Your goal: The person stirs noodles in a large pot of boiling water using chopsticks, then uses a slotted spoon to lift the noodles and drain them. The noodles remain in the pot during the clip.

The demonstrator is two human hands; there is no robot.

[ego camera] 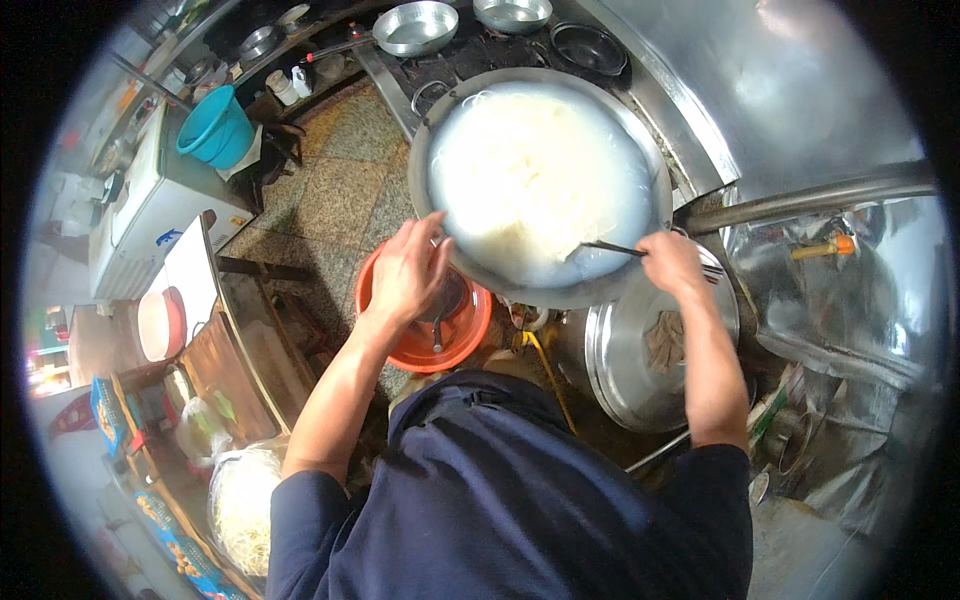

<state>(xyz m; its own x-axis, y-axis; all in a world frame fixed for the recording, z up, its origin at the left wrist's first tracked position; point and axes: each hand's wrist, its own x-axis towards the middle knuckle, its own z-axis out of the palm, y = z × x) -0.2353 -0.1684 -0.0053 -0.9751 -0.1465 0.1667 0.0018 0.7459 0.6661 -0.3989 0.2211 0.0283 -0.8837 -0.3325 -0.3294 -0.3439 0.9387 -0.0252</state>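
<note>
A wide metal wok [421, 191] holds pale noodles [525, 169] in cloudy white liquid. My right hand [670, 262] grips long dark chopsticks [615, 247] at the wok's lower right. Their front ends reach into the liquid at the edge of the noodles, while the rear ends stick out past my fist. At the wok's lower left is my left hand [409, 270], fingers apart and nothing seen in it. I cannot tell whether its fingertips touch the rim. Below that hand stands an orange basin [420, 360] with a dark object inside, partly hidden.
Beside my right forearm, a large metal lid [630, 367] carries a crumpled brown cloth [666, 341]. Metal pans [415, 30] sit beyond the wok on the stove. To the left are a blue bucket [217, 129], a pink basin [161, 326] and a bag of bean sprouts [244, 510].
</note>
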